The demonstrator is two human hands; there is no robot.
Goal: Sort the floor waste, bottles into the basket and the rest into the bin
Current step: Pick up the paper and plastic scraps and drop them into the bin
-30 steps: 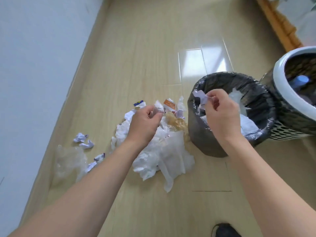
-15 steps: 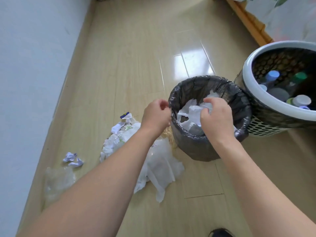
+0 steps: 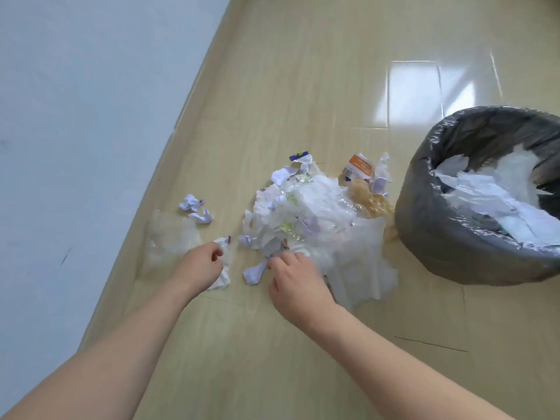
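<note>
Left hand fingers curl, pinching a white paper scrap on the floor. Right hand fingers pinch another scrap at the near edge of the waste pile. The lined bin stands beyond the pile, right of both hands.

Bin liner grey-black; paper scraps white, lilac; carton piece orange; floor beige woodgrain.

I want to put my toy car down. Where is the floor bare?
Bare floor lies beyond the waste pile, toward the wall, and near the forearms below both hands. It is crowded between the pile and the bin, and around the crumpled paper scraps.
</note>
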